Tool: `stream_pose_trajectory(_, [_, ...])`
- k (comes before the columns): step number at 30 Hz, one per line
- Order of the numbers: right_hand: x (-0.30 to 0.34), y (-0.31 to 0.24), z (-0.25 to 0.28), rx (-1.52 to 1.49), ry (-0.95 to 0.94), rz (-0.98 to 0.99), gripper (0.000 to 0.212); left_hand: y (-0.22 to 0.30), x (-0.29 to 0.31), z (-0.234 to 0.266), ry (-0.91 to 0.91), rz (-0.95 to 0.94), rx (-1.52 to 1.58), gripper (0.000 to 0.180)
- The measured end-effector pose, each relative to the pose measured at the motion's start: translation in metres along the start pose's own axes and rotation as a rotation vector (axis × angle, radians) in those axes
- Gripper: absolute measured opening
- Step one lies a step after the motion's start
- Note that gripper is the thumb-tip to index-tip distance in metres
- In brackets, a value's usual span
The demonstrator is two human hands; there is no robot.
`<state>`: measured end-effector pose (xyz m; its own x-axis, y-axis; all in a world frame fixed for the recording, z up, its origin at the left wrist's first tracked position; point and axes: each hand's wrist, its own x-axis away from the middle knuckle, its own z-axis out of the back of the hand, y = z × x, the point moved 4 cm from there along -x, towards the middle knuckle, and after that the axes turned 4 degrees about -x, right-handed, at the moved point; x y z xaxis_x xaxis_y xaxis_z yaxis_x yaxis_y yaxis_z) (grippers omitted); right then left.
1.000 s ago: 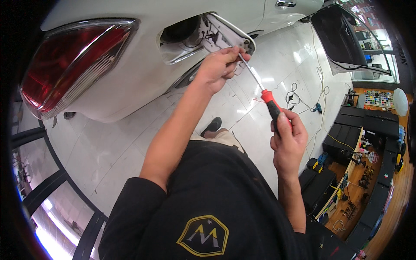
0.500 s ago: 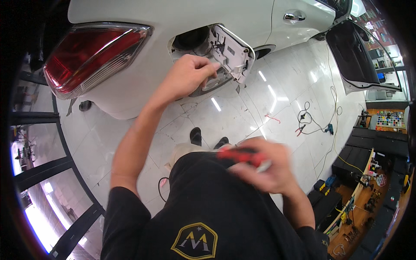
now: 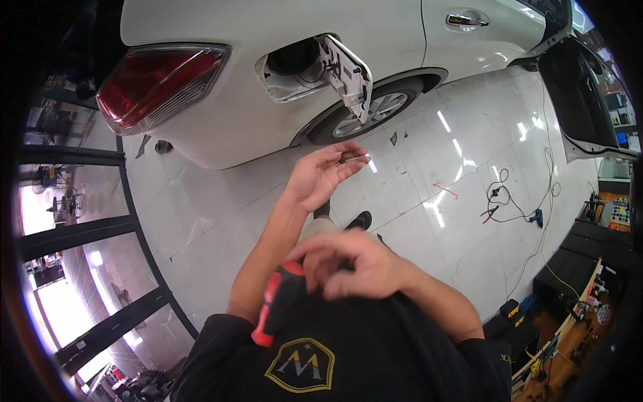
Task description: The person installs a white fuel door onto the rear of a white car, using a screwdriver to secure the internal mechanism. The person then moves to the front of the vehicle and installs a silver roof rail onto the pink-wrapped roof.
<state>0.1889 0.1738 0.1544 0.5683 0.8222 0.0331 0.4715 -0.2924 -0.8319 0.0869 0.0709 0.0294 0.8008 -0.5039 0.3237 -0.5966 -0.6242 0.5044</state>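
Observation:
My left hand is raised palm up below the open fuel flap, with a thin metal piece pinched at its fingertips. Closer to my body, my right hand curls its fingers at the upper end of a red-and-black screwdriver handle. That handle slants down across my dark shirt, and any shaft is hidden from view. Behind the flap lies the dark fuel filler recess in the side of a white car. Neither hand touches the car.
Right of the recess are a rear wheel and an open car door. A cable with clamps and a power tool lie on the tiled floor. Black cases line the right; glass doors stand at left.
My left hand has come down from the fuel flap toward my body and turned palm up. My right hand has moved left with the screwdriver, whose handle now points downward.

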Motion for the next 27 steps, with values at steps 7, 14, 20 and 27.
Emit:
stream_pose_trajectory(7, [0.012,-0.041,0.007,0.779,0.187,0.453,0.057,0.001,-0.001,0.017,0.163,-0.016,-0.403,0.033])
stream_pose_trajectory(14, [-0.023,-0.062,-0.031,1.263,0.004,0.652,0.034,0.040,-0.049,0.084,0.429,-0.078,-0.570,0.031])
stream_pose_trajectory(20, [-0.053,0.012,0.074,1.389,0.069,0.118,0.030,0.098,-0.040,0.120,0.219,0.263,-1.156,0.030])
stream_pose_trajectory(27, [0.080,0.122,0.167,1.103,0.875,-0.121,0.032,0.166,-0.068,0.158,0.181,0.126,-1.173,0.030])
